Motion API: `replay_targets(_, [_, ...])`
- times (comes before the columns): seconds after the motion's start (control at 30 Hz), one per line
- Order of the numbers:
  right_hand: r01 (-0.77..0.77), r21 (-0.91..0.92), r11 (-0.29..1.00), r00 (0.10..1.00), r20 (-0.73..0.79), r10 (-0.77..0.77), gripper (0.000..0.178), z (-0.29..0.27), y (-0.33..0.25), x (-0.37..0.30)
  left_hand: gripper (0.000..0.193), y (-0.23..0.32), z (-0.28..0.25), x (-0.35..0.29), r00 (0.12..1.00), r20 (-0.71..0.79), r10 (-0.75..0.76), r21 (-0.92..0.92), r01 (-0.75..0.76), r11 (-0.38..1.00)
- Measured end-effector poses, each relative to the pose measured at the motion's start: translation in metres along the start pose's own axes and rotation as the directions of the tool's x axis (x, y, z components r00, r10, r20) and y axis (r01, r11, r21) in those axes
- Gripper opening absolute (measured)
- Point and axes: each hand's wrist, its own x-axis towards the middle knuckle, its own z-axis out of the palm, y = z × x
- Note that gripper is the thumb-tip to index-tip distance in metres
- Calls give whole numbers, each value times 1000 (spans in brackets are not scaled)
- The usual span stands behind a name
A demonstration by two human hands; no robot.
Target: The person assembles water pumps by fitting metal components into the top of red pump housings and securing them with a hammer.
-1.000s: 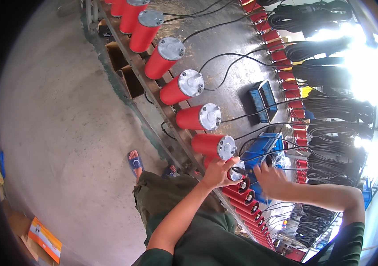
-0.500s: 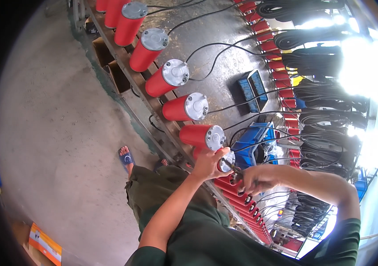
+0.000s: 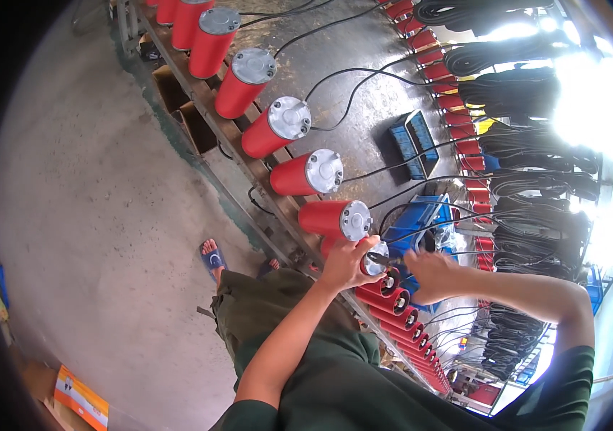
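Observation:
My left hand (image 3: 344, 267) is wrapped round a red cylinder with a grey metal end cap (image 3: 374, 260), its thumb near the cap's rim. On the face of that cap rests the tip of a dark plier-like tool (image 3: 379, 258). My right hand (image 3: 432, 277) is closed at the tool's other end, to the right of the cap; the fingers are partly blurred. Just beyond my left hand stands another capped red cylinder (image 3: 335, 218). Nearer me, red cylinders without caps (image 3: 392, 300) show dark open ends.
Capped red cylinders (image 3: 290, 172) line a metal rack rail (image 3: 259, 172), with black cables running right. Coiled black cables (image 3: 514, 90) hang by a second red row. Blue crates (image 3: 414, 144) lie between the rows. Cardboard boxes (image 3: 195, 129) sit under the rail; an orange-and-white box (image 3: 80, 399) stands lower left.
My right hand has shifted slightly right and up, and its wrist has turned. The tool tip stays at the cap. My left hand keeps its hold; the whole view has shifted a little.

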Motion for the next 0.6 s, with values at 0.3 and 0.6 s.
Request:
replay_targets(0.3, [-96, 520, 849, 968, 249, -42, 22, 5, 7, 8, 85, -2, 0, -2, 999, 23, -24, -34, 25, 999])
replay_targets(0.6, [-155, 360, 920, 956, 289, 48, 20, -4, -6, 3, 86, -5, 4, -3, 999, 18, -28, -29, 28, 999])
